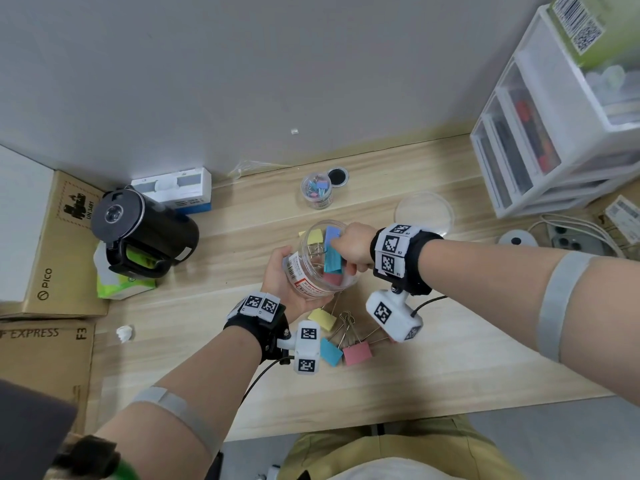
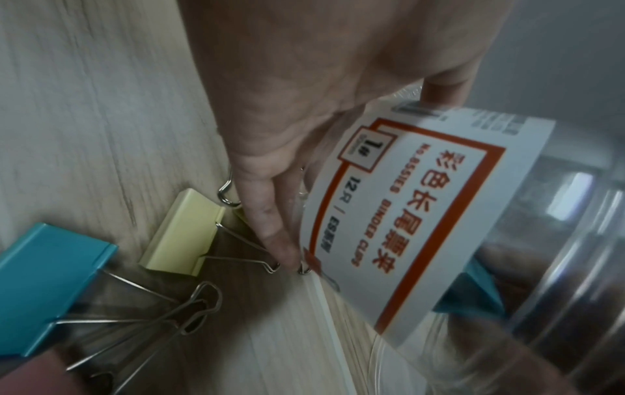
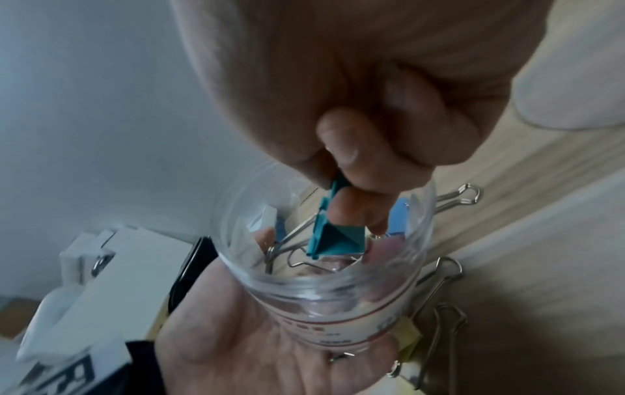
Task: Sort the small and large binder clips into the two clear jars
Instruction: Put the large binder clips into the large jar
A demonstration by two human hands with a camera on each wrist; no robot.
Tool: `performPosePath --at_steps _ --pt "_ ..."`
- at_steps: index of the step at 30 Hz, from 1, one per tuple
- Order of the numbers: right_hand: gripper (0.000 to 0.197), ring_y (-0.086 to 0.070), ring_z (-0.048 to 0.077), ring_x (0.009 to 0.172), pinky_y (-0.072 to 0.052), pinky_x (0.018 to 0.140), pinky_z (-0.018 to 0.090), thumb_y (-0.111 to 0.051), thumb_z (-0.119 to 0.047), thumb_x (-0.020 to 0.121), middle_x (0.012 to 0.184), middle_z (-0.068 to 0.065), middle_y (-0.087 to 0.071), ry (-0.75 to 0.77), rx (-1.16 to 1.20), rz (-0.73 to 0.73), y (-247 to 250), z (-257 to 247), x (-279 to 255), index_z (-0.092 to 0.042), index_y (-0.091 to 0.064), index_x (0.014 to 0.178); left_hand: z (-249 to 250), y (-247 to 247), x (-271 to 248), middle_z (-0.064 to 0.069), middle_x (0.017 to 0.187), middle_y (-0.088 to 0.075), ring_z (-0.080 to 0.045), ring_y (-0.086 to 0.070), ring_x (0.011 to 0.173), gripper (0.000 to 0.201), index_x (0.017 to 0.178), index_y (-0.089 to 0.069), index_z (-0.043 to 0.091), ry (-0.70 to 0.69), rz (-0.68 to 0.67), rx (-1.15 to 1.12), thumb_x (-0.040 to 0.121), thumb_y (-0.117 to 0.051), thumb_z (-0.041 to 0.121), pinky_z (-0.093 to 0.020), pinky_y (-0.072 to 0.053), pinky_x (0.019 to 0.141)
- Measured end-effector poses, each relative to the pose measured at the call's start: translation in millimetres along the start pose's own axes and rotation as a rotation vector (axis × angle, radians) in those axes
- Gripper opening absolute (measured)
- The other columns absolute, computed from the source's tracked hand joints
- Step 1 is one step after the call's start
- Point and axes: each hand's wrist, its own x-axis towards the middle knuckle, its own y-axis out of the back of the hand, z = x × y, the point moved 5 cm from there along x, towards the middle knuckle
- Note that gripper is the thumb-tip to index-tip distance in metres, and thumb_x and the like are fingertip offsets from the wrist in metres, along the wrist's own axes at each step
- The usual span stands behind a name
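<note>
Over the tilted jar (image 1: 320, 268) (left hand (image 1: 282, 278) gripping), right hand (image 1: 351, 245) pinches a half-hidden teal clip (image 3: 333, 237)

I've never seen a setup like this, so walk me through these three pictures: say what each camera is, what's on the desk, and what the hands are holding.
No machine here: a person wears three cameras. The wide picture comes from the head and looks down at both arms. The other two come from small white cameras strapped at each wrist, looking along the hand.

The left hand cradles a large clear jar, tilted, with a printed label. The right hand pinches a teal binder clip and lowers it into the jar's mouth, where other large clips already lie.

On the wooden desk, more large clips wait near the person: yellow, teal and pink. Farther back stands a small jar of small clips, with a clear lid to its right. A black kettle sits at the left.
</note>
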Motion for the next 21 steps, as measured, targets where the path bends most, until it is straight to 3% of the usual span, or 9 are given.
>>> performPosePath --at_steps 2,4,7,8,10,13,16,18,21 --pt "0.029 -0.042 0.013 0.027 -0.031 0.035 0.013 -0.033 -0.021 0.102 0.037 0.005 -0.056 -0.069 0.064 -0.065 -4.3 3.4 2.4 -0.002 -0.055 0.096 0.8 -2.1 -1.4 -0.024 0.129 -0.067 -0.041 -0.064 0.114 0.069 0.133 -0.064 0.007 -0.002 -0.017 -0.003 0.094 -0.039 0.057 -0.049 -0.052 0.094" --pt "0.028 -0.037 0.01 0.02 -0.027 0.031 0.008 -0.033 -0.019 0.104 0.038 0.008 -0.055 -0.12 0.152 -0.157 -7.7 3.1 -0.4 -0.001 -0.054 0.102 2.4 -2.7 -1.6 -0.025 0.13 -0.067 -0.042 -0.06 0.123 0.07 0.134 -0.063 0.006 -0.005 -0.031 0.007 0.094 -0.039 0.058 -0.05 -0.051 0.096" --pt "0.027 -0.033 0.009 0.021 -0.024 0.032 0.007 -0.039 -0.015 0.102 0.039 0.004 -0.052 -0.125 0.011 -0.279 -12.4 -0.9 -3.9 -0.003 -0.056 0.085 4.1 -2.7 -0.9 -0.026 0.129 -0.066 -0.043 -0.062 0.119 0.07 0.133 -0.064 0.006 -0.013 -0.035 0.039 0.094 -0.038 0.058 -0.05 -0.052 0.096" --pt "0.025 -0.035 0.009 0.022 -0.025 0.032 0.008 -0.041 -0.015 0.101 0.042 0.003 -0.052 -0.11 -0.039 -0.292 -13.3 -2.8 -4.8 -0.003 -0.058 0.087 4.1 -2.5 -0.3 -0.026 0.129 -0.066 -0.042 -0.064 0.115 0.07 0.132 -0.065 0.006 -0.013 -0.036 0.048 0.095 -0.038 0.058 -0.05 -0.053 0.094" --pt "0.02 -0.041 0.012 0.029 -0.031 0.034 0.012 -0.049 -0.015 0.096 0.053 0.006 -0.055 -0.06 -0.128 -0.242 -10.8 -5.4 -2.5 -0.002 -0.064 0.092 3.8 -1.3 1.0 -0.026 0.129 -0.066 -0.042 -0.064 0.111 0.07 0.131 -0.065 0.006 -0.014 -0.033 0.057 0.094 -0.038 0.059 -0.05 -0.052 0.095" --pt "0.018 -0.054 0.02 0.049 -0.05 0.054 0.028 -0.06 -0.015 0.082 0.058 0.008 -0.063 0.123 -0.28 -0.004 2.4 -10.9 -1.5 -0.005 -0.068 0.07 2.1 -0.2 2.7 -0.025 0.127 -0.068 -0.041 -0.065 0.111 0.069 0.13 -0.066 0.007 -0.009 -0.032 0.05 0.093 -0.04 0.059 -0.052 -0.05 0.098" --pt "0.013 -0.065 0.022 0.074 -0.059 0.077 0.037 -0.06 -0.015 0.081 0.082 0.003 -0.072 0.248 -0.378 0.077 4.6 -15.0 -2.7 -0.013 -0.072 0.085 1.4 0.3 3.8 -0.024 0.122 -0.071 -0.041 -0.066 0.109 0.067 0.124 -0.068 0.007 -0.01 -0.025 0.057 0.094 -0.04 0.059 -0.051 -0.053 0.093" --pt "0.016 -0.066 0.024 0.086 -0.057 0.081 0.039 -0.061 -0.015 0.08 0.094 0.001 -0.071 0.277 -0.496 0.07 0.5 -14.4 -2.6 -0.017 -0.069 0.093 1.2 -0.5 4.3 -0.023 0.119 -0.072 -0.04 -0.066 0.107 0.066 0.121 -0.069 0.006 -0.012 -0.035 0.063 0.094 -0.04 0.059 -0.05 -0.054 0.091" --pt "0.029 -0.067 0.025 0.086 -0.058 0.077 0.037 -0.068 -0.027 0.075 0.097 0.003 -0.069 0.288 -0.627 0.045 -4.9 -10.9 -2.4 -0.016 -0.065 0.102 0.9 -1.9 6.0 -0.024 0.117 -0.072 -0.041 -0.066 0.106 0.065 0.117 -0.071 0.005 -0.006 -0.049 0.072 0.095 -0.04 0.058 -0.051 -0.054 0.091"
